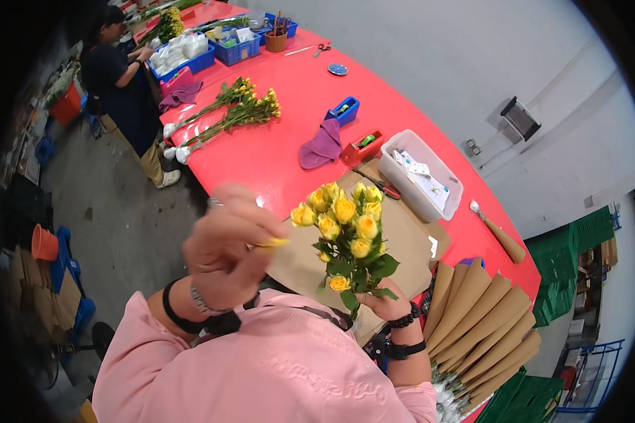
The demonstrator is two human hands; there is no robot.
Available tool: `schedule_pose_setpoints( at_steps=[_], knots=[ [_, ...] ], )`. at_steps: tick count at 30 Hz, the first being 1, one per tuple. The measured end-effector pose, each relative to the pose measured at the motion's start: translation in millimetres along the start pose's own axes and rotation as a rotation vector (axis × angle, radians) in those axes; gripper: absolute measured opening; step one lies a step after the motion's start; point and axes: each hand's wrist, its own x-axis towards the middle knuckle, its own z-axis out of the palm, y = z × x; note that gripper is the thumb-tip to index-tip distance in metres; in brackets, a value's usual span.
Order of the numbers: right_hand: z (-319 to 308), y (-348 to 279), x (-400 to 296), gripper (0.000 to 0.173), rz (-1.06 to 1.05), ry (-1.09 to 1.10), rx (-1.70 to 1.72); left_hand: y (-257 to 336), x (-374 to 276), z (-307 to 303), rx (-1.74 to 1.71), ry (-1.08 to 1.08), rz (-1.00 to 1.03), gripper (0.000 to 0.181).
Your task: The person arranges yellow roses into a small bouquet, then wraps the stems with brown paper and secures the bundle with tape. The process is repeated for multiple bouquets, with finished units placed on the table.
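Note:
My left hand (233, 243), raised and slightly blurred over the table's near edge, pinches a small yellow piece, apparently a petal (275, 242), between thumb and fingers. Just right of it, a bunch of yellow roses (344, 211) with green leaves stands upright in front of my chest. My right hand (386, 301) is closed around its stems below the blooms, its fingers partly hidden by leaves. Beneath the bunch lies brown kraft paper (296, 259) on the red table (254, 180).
Scissors (386, 190), a white plastic bin (423, 174), red (362, 148) and blue (342, 111) tape dispensers and a purple cloth (321, 145) lie beyond. Paper-wrapped bunches (476, 312) are stacked at right. More yellow roses (248, 111) lie far left, near a co-worker (119, 79).

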Motion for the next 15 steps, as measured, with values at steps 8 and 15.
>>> schedule_pose_setpoints(
  at_steps=[8,15],
  knots=[
    [-2.8,7.0,11.5,0.016,0.127,0.190,0.021,-75.5,-38.6,-112.7,0.833,-0.986,-0.921,0.034],
    [5.1,-21.3,20.7,0.018,0.151,0.292,-0.021,-127.7,-34.3,-73.7,0.326,-0.791,-0.627,0.051]
  ],
)
